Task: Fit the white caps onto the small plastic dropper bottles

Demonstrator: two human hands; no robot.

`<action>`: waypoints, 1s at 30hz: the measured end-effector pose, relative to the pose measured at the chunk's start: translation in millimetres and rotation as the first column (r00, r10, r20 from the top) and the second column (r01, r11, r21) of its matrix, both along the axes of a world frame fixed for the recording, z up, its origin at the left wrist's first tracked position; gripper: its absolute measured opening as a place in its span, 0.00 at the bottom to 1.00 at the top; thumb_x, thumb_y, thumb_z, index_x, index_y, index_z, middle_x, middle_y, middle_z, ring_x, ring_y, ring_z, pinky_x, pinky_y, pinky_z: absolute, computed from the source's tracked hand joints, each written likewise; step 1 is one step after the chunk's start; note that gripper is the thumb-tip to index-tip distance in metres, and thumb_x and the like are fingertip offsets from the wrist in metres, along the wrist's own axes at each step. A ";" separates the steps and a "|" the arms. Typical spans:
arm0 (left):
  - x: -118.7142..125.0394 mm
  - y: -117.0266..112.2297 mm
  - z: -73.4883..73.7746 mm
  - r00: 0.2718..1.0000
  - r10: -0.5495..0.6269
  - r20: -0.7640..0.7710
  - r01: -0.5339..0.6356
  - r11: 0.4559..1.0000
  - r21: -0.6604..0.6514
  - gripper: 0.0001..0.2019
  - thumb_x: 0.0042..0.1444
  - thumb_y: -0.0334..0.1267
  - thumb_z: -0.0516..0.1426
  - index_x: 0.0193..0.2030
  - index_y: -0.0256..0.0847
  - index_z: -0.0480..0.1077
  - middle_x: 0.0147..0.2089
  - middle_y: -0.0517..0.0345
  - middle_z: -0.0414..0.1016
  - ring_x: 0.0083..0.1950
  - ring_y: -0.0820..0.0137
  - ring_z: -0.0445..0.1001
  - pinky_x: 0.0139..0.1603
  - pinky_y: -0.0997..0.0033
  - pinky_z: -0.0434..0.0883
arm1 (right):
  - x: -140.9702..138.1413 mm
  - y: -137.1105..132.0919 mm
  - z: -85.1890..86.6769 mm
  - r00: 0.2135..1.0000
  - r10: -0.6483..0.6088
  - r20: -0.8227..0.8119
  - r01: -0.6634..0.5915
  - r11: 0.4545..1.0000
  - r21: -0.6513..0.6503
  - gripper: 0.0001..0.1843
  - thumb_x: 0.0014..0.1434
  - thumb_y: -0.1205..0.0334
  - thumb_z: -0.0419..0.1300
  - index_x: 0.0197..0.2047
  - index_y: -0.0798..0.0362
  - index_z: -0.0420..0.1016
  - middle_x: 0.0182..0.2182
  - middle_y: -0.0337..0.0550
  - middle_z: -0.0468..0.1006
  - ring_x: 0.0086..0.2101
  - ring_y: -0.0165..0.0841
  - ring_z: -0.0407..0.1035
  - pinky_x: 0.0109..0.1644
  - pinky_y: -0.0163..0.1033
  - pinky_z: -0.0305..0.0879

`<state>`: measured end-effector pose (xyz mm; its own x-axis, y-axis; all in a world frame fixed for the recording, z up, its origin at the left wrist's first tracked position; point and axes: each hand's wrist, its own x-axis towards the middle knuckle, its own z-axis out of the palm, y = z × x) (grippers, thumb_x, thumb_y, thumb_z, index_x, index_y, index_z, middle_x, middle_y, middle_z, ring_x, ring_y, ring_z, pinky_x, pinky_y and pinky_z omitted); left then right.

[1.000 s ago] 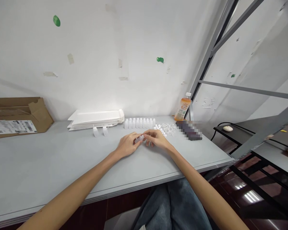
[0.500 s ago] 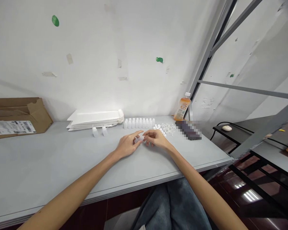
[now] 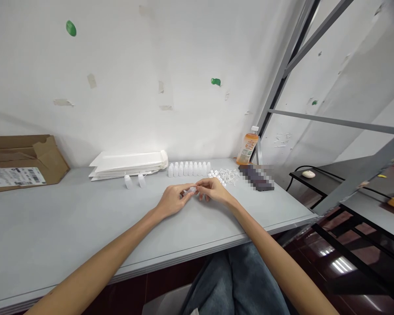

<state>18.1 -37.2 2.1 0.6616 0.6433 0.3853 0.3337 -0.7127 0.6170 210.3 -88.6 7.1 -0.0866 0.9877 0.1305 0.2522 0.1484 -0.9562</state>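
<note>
My left hand (image 3: 173, 200) and my right hand (image 3: 213, 191) meet at the middle of the grey table (image 3: 52, 218). Their fingertips pinch a small translucent white plastic piece (image 3: 192, 189), probably a little bottle, and the fingers hide most of it. Just beyond my hands stands a tight row of small white plastic bottles (image 3: 188, 169). A heap of small white caps and loops (image 3: 223, 176) lies right of that row, close to my right hand. Two more white bottles (image 3: 134, 181) stand further left.
A stack of white paper sleeves (image 3: 128, 165) lies at the wall. An orange-labelled plastic bottle (image 3: 248, 148) and a pixelated dark object (image 3: 256, 177) sit back right. A flattened cardboard box (image 3: 19, 164) lies far left. The table's front edge (image 3: 184, 258) runs above my knees.
My fingers have closed further over the small piece, hiding more of it. The whole view has shifted slightly, with the table items sitting a little further left.
</note>
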 end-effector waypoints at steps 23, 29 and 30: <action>-1.7 0.6 6.6 0.984 -0.152 0.089 0.172 0.935 -0.311 0.16 0.62 0.46 0.50 0.49 0.39 0.68 0.31 0.59 0.73 0.23 0.76 0.65 0.30 0.73 0.66 | 2.3 -2.4 1.7 0.996 0.079 0.048 -0.079 0.997 -0.002 0.17 0.53 0.51 0.64 0.36 0.59 0.79 0.29 0.48 0.80 0.24 0.31 0.72 0.22 0.32 0.62; -3.1 2.5 6.4 0.986 -0.154 0.068 0.168 0.936 -0.309 0.13 0.61 0.46 0.53 0.47 0.41 0.66 0.33 0.60 0.74 0.24 0.76 0.66 0.30 0.73 0.65 | 0.4 -5.0 3.5 0.996 0.085 0.008 -0.085 0.996 -0.008 0.20 0.52 0.50 0.65 0.38 0.60 0.79 0.30 0.48 0.80 0.24 0.30 0.72 0.22 0.32 0.63; -3.3 2.7 6.6 0.986 -0.155 0.067 0.169 0.937 -0.306 0.13 0.60 0.46 0.54 0.47 0.42 0.66 0.33 0.60 0.75 0.24 0.76 0.67 0.30 0.74 0.65 | -0.2 -5.7 3.9 0.996 0.090 0.001 -0.090 0.996 -0.009 0.21 0.53 0.49 0.65 0.40 0.60 0.79 0.29 0.48 0.80 0.24 0.31 0.73 0.22 0.32 0.63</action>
<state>14.7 -34.5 8.7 0.7546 0.6205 0.2132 0.1995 -0.5265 0.8264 210.0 -94.3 11.0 -0.1755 0.9770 0.1212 0.2396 0.1618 -0.9573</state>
